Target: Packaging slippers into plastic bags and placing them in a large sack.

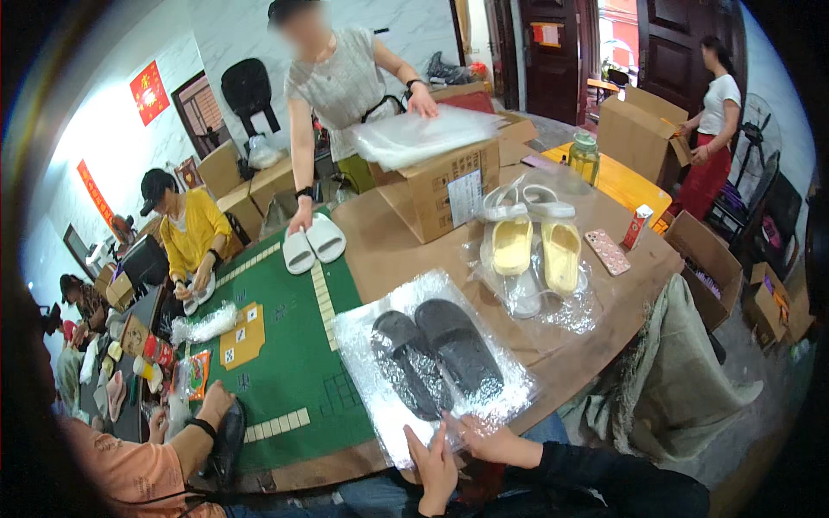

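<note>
A pair of black slippers (436, 352) lies side by side inside a clear plastic bag (363, 332) on the brown table top (389, 250) in front of me. My left hand (434, 470) is at the bag's near edge, fingers pointing away from me and closed on the plastic. Just to its right, my right hand (486, 439) pinches the same near edge. Both of my sleeves are dark.
A yellow slipper pair (537, 246) in plastic and a pink phone (607, 251) lie to the right. A cardboard box (436, 186) stands behind. A standing person's hand rests on white slippers (313, 243) on the green mat (285, 363). Other people sit at the left.
</note>
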`<state>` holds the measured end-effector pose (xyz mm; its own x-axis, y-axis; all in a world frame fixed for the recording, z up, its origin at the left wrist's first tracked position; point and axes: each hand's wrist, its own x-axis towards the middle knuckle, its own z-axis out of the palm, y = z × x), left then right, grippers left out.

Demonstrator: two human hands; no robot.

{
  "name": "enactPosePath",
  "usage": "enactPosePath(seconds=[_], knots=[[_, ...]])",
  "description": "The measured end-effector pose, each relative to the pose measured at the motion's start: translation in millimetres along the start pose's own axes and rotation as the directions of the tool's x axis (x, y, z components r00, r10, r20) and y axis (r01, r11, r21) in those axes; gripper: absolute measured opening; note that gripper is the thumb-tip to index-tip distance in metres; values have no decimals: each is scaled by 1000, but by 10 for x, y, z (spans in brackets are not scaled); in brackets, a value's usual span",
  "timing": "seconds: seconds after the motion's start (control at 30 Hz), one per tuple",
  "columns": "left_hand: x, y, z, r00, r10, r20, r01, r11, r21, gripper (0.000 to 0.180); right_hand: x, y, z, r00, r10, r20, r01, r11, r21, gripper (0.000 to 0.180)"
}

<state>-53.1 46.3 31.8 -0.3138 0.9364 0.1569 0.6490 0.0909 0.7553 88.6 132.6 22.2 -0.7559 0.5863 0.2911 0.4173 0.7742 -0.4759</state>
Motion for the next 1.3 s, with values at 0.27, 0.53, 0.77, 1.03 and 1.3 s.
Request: enactPosePath(seconds=[0.27, 0.53, 0.77, 1.03, 1.3], knots=[[-196, -984, 178, 999, -18, -29, 5, 913, -408, 39, 105, -638, -679, 962, -270, -34, 263, 890, 373, 41], [-17, -294, -128, 993, -50, -109, 19, 963, -271, 37, 397, -407, -985, 982, -14, 188, 56, 974, -219, 102], [-69, 290, -394, 992, -40, -122, -20, 894, -449, 37, 331, -309, -750, 990, 137, 28, -121, 940, -319, 104], [-115, 408, -441, 959, 220, -180, -266, 918, -293, 51, 414, -65, -1216, 996, -40, -84, 29, 991, -128, 50], [-49, 75, -141, 928, 367, 58, -370, 894, 252, 43, 650, 45, -2269, 866, -229, -444, 87, 945, -316, 44]])
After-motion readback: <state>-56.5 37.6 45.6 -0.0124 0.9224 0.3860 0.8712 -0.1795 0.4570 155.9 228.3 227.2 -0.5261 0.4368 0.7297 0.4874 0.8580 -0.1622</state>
